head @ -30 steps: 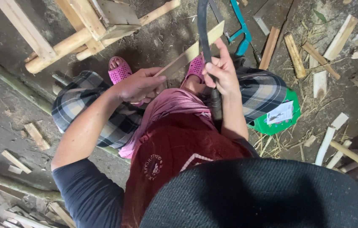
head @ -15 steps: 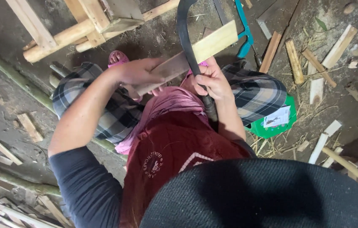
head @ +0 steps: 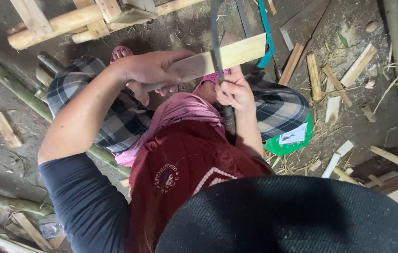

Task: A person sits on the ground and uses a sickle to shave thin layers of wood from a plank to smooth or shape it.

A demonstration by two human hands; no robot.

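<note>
Your left hand (head: 149, 70) wraps its fingers around a flat pale bamboo slat (head: 227, 56) held above your knees, while your right hand (head: 234, 91) clenches a dark curved blade (head: 216, 42) crossing it.

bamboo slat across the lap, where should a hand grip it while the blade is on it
Grip the bamboo slat on its long stretch left of the blade, wrapping from above, as the left hand does. The slat lies flat and narrow, and that side keeps fingers clear of the edge held by the right hand.
</note>
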